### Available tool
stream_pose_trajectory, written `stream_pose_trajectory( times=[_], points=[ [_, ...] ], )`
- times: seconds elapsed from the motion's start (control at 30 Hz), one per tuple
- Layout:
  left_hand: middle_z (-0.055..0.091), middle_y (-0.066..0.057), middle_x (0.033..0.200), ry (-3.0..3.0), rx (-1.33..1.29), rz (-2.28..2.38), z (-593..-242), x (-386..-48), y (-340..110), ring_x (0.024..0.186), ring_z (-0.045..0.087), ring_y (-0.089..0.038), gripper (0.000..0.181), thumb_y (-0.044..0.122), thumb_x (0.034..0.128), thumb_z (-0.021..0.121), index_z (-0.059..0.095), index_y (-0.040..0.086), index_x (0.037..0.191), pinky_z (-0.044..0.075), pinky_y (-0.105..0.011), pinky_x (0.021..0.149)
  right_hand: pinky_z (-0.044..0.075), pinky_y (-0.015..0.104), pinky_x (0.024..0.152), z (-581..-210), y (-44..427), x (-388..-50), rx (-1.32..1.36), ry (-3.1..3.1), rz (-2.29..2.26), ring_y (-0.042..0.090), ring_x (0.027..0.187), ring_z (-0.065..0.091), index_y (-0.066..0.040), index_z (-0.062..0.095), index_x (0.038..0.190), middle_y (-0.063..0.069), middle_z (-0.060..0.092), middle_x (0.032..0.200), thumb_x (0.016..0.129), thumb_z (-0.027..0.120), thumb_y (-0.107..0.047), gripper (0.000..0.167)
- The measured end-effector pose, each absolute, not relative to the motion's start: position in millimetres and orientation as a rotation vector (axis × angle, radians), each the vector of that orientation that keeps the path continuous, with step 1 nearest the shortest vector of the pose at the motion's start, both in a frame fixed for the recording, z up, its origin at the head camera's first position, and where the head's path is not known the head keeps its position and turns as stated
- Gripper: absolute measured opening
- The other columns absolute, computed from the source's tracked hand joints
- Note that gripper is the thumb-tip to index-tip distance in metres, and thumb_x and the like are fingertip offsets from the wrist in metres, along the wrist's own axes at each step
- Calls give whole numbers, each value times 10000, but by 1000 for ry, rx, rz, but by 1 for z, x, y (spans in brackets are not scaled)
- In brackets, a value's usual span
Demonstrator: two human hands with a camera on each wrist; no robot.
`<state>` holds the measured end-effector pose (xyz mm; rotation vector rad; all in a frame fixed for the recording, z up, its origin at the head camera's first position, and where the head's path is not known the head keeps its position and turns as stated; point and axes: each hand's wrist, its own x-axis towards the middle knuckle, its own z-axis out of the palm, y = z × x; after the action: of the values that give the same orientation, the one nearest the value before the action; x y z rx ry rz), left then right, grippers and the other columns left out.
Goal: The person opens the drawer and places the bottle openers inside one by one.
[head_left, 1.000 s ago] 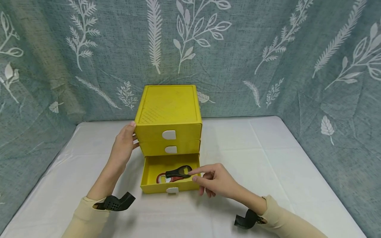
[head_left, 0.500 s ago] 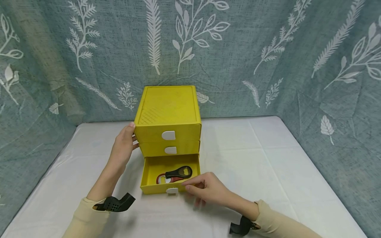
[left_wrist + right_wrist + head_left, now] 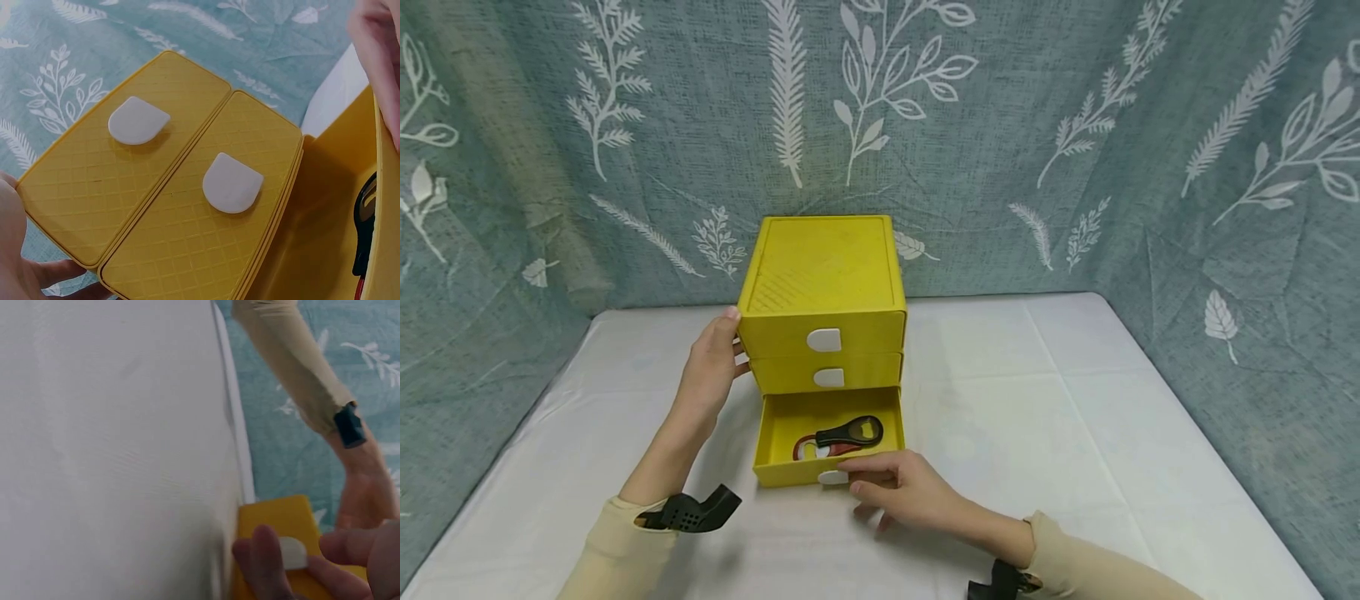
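Observation:
A yellow drawer cabinet [image 3: 823,267] stands on the white-covered table, its bottom drawer [image 3: 786,473] pulled out. In that drawer lie a black bottle opener [image 3: 835,436] and, partly under it, a red-rimmed opener-like piece [image 3: 803,446]. My left hand [image 3: 709,367] rests against the cabinet's left side, the thumb near its upper front corner. My right hand [image 3: 910,492] is at the front of the bottom drawer, beside its white tab [image 3: 831,477]. The index finger lies along the drawer front, and the other fingers are spread apart in the right wrist view.
Two upper drawers with white tabs [image 3: 232,182] are closed. A green leaf-patterned cloth [image 3: 970,167] hangs behind and at both sides. White cloth [image 3: 1000,400] covers the table. Each wrist wears a black camera mount [image 3: 692,510].
My right hand has moved left and toward me, from near the bottle opener to the drawer front by the tab. My left hand, the drawer and its contents stay in place.

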<state>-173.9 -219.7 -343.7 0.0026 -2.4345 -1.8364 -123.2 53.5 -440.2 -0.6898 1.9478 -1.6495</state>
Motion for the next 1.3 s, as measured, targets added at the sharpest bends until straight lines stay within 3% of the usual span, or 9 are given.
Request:
stream_pose_trajectory(
  times=[0.17, 0.4, 0.53, 0.87, 1.17, 1.3],
  points=[
    [368, -218, 1446, -2439, 3, -1843, -343, -175, -219, 1325, 398, -387, 819, 647, 999, 263, 265, 21, 1526, 380, -558, 1040, 575, 384, 507, -449, 46, -122, -672, 1971, -1707, 268, 728, 712, -73, 694, 1233, 88, 729, 989, 954, 663, -103, 282],
    [374, -220, 1442, -2432, -4, -1844, -342, -175, -219, 1324, 401, -381, 794, 633, 1008, 259, 289, 21, 1513, 380, -561, 1037, 510, 291, 395, -457, 34, -123, -727, 2201, -1783, 232, 427, 602, -115, 764, 1110, 27, 727, 1016, 929, 700, -104, 192],
    [363, -217, 1453, -2437, 2, -1853, -341, -174, -219, 1328, 396, -378, 795, 635, 1007, 260, 290, 20, 1510, 377, -557, 1041, 485, 279, 360, -458, 31, -123, -732, 2293, -1785, 165, 355, 540, -131, 783, 1059, -6, 726, 1008, 907, 725, -103, 165],
    [365, -233, 1433, -2429, -6, -1852, -342, -176, -219, 1318, 398, -389, 790, 623, 1013, 259, 290, -5, 1491, 373, -567, 1041, 440, 224, 369, -456, 30, -126, -753, 2370, -1741, 58, 372, 491, -161, 796, 1029, -63, 727, 954, 891, 741, -88, 165],
    [365, -224, 1419, -2418, -27, -1855, -341, -177, -220, 1304, 402, -382, 764, 606, 1022, 253, 297, -6, 1477, 367, -562, 1046, 428, 205, 388, -451, 30, -132, -786, 2415, -1737, 39, 348, 442, -158, 797, 1022, -73, 726, 957, 895, 729, -61, 174],
    [352, -231, 1417, -2415, -21, -1872, -342, -176, -221, 1307, 392, -381, 749, 588, 1029, 248, 290, -21, 1464, 352, -568, 1057, 459, 190, 442, -450, 29, -134, -774, 2413, -1727, 29, 419, 498, -143, 797, 1021, -59, 729, 962, 891, 731, -52, 172]
  ],
)
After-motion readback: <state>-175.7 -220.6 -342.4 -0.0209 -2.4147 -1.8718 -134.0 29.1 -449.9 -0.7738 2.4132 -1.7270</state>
